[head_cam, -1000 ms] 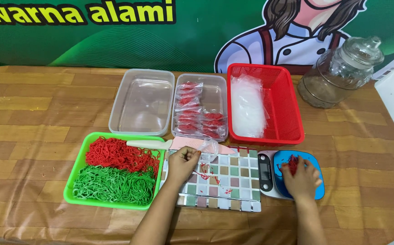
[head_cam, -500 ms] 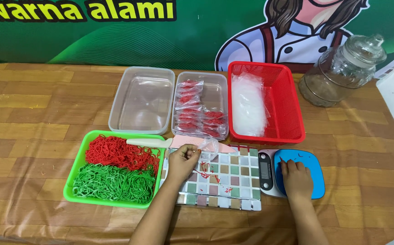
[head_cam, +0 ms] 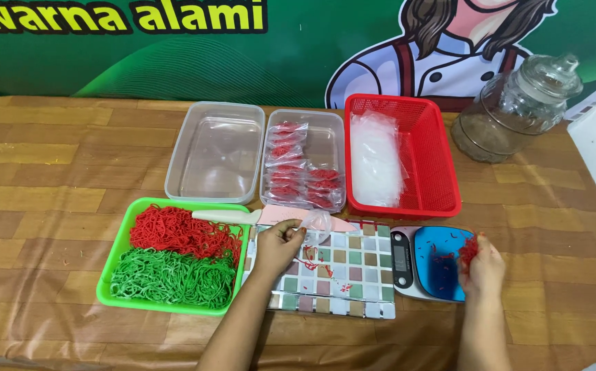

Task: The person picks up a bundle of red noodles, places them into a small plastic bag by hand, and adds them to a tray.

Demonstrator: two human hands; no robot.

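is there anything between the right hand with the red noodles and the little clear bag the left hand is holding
Nothing visible stands up between them. The right hand holds red noodles over the blue scale; the left hand pinches the clear bag. Only the flat checkered board and the scale's display end lie between.
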